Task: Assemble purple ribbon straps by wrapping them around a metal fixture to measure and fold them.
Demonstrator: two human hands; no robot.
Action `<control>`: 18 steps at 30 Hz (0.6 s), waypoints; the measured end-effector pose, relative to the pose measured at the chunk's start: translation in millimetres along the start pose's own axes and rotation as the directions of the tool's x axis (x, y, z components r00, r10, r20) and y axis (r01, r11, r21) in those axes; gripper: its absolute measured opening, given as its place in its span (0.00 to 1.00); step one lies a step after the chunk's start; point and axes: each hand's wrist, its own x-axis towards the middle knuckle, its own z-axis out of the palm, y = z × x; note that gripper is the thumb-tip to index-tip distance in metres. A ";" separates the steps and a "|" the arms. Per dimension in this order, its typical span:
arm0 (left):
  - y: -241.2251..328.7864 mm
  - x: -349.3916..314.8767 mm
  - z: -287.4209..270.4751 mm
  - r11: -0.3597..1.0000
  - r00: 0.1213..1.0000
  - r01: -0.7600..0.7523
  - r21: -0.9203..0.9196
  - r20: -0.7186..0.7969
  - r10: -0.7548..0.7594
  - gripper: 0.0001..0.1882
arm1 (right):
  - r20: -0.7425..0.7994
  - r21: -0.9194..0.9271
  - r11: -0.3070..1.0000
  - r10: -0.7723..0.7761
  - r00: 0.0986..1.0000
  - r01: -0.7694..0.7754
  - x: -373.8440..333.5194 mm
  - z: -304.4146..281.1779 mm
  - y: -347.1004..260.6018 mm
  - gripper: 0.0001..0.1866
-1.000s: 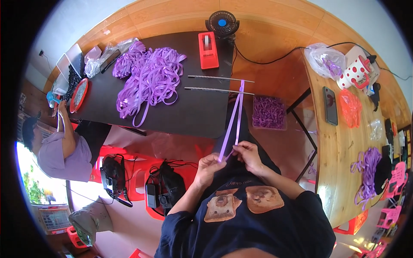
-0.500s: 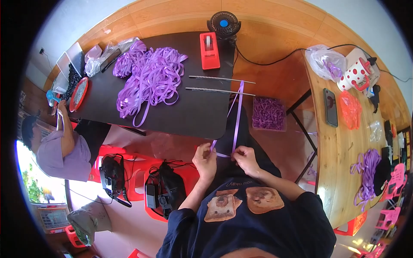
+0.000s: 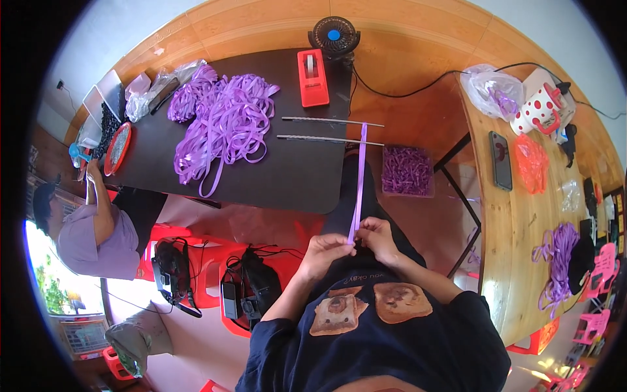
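A purple ribbon (image 3: 361, 176) runs taut from two thin metal rods (image 3: 330, 140) down to my hands. The rods jut out past the right edge of the dark table. My left hand (image 3: 325, 253) pinches the ribbon's lower end between thumb and fingers. Right beside it, my right hand (image 3: 377, 239) is closed on the ribbon too, its fingertips almost touching the left ones. The very ends of the ribbon are hidden in the fingers. A big heap of purple ribbon (image 3: 225, 124) lies on the table to the left of the rods.
A red tape dispenser (image 3: 313, 78) and black fan (image 3: 334, 36) stand at the dark table's back. Below the rods sits a box of purple pieces (image 3: 407, 171). A wooden table (image 3: 516, 261) at right holds a phone (image 3: 501, 161). Another person (image 3: 98, 235) works at far left.
My hands have come together, the left moving right and down toward the right one. The ribbon's strands, spread apart before, now lie together as one narrow band.
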 end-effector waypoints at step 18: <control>-10.6 -11.0 -4.4 0.980 0.972 0.188 -0.062 -0.129 -0.195 0.09 | 0.173 0.177 0.983 -0.070 0.983 0.039 8.5 4.3 -33.6 0.02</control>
